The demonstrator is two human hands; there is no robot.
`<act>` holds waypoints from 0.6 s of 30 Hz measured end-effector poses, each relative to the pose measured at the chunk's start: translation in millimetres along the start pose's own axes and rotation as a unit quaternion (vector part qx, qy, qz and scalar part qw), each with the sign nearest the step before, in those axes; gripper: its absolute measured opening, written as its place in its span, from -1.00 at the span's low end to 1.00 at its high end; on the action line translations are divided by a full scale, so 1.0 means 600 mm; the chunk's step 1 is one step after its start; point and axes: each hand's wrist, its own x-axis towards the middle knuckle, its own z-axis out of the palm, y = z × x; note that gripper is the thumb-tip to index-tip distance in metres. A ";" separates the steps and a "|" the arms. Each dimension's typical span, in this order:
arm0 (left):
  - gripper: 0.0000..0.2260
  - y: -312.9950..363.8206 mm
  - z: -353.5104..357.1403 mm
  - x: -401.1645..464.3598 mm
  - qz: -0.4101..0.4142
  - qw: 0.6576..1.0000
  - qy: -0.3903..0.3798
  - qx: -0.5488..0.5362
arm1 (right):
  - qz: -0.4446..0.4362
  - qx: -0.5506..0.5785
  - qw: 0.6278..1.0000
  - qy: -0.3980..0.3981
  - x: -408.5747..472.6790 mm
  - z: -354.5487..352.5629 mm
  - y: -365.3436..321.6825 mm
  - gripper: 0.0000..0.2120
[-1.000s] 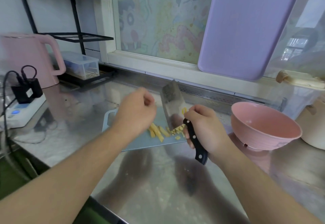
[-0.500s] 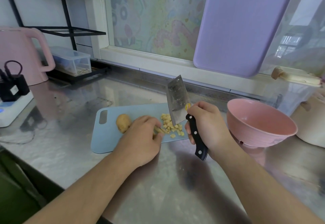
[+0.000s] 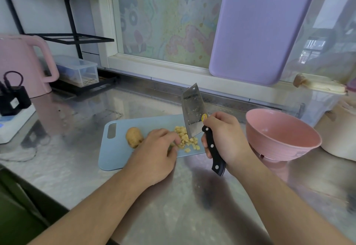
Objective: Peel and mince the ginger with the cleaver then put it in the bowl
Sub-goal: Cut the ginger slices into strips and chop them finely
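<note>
We see the right hand [image 3: 226, 139] wrapped around the black handle of the cleaver [image 3: 194, 113], whose blade tilts up and away with its lower corner just above the diced ginger [image 3: 185, 139]. That yellow pile lies on the right part of the pale blue cutting board [image 3: 115, 152], which sits on the shiny metal surface [image 3: 173, 206]. The left hand [image 3: 156, 154] rests on the board with its fingers [image 3: 171, 136] curled against the near-left side of the pile; it hides whatever lies beneath, so we cannot tell whether they pinch a piece or only press. An unpeeled ginger knob [image 3: 134, 137] lies just beside that hand, towards the board's handle hole. The pink bowl [image 3: 281, 135] stands to the right of the board, just beyond the right hand, which sits between it and the dice. Behind, a purple board [image 3: 256, 29] leans against the window. At the far left stand a pink kettle [image 3: 21, 65], a clear plastic box [image 3: 78, 70] under a black rack [image 3: 73, 38], and a white power strip [image 3: 13, 123] with a black plug.
</note>
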 end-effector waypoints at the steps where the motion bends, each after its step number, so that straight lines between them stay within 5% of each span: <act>1: -0.87 0.001 0.000 0.000 -0.003 1.000 0.001 0.000 | 0.000 -0.001 1.000 0.000 0.000 0.000 0.000 -0.87; 18: -0.90 0.001 0.001 -0.002 -0.019 0.999 0.029 -0.018 | 0.003 -0.027 1.000 -0.012 -0.004 0.000 -0.006 -0.88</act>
